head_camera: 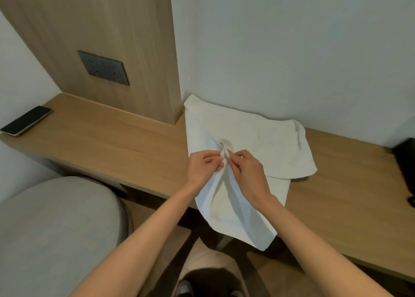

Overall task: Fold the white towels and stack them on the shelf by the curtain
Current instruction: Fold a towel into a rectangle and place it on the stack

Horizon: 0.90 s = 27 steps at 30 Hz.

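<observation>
White towel was spread out on the wooden shelf, back edge against the wall, near end hanging off the front. The person's left hand and right hand were right next to each other, both pinching the same bunched-up ridge of cloth near the middle. Further out, a dark phone sat at the shelf's left end, with a grey socket plate on the wood panel above. Something black sat at the right edge, maybe a bag, hard to tell.
</observation>
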Tool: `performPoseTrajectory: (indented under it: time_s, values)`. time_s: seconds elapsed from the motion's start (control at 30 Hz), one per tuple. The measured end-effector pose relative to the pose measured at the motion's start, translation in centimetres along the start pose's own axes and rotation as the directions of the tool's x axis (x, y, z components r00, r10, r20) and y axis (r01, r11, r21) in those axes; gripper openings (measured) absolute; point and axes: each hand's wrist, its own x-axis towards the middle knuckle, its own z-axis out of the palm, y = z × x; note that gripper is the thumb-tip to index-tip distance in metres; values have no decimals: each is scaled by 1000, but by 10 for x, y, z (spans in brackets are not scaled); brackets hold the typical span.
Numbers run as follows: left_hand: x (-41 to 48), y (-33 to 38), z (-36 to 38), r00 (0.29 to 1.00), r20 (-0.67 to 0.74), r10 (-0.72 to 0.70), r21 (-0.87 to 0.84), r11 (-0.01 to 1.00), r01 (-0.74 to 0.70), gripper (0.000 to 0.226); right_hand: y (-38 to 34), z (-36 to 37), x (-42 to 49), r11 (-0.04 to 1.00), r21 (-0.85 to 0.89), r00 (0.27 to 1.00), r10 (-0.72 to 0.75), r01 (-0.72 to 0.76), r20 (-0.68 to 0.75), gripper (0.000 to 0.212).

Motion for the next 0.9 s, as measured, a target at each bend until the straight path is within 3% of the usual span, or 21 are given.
performPoseTrajectory:
  time_s: [0.3, 0.43, 0.67, 0.73, 0.9]
  values:
    - [1, -5, 11, 998, -18, -53, -93, 994, 51, 14, 6, -5, 3, 999, 49, 998, 18, -21, 60, 33]
    - [7, 1, 5, 997, 69, -29, 18, 999, 28, 22, 12, -12, 11, 994, 104, 997, 18, -27, 79, 26]
    - [17, 12, 6, 975, 220, -26, 248, 968, -30, 50, 14, -18, 18, 922, 295, 968, 246, -250, 52, 13]
    - [19, 13, 8, 977, 213, -28, 268, 963, -30, 54, 15, -19, 21, 900, 309, 951, 303, -308, 64, 21]
    - [14, 7, 11, 993, 116, 1, 241, 970, -29, 36, 16, -36, 41, 752, 489, 879, 471, -442, 71, 21]
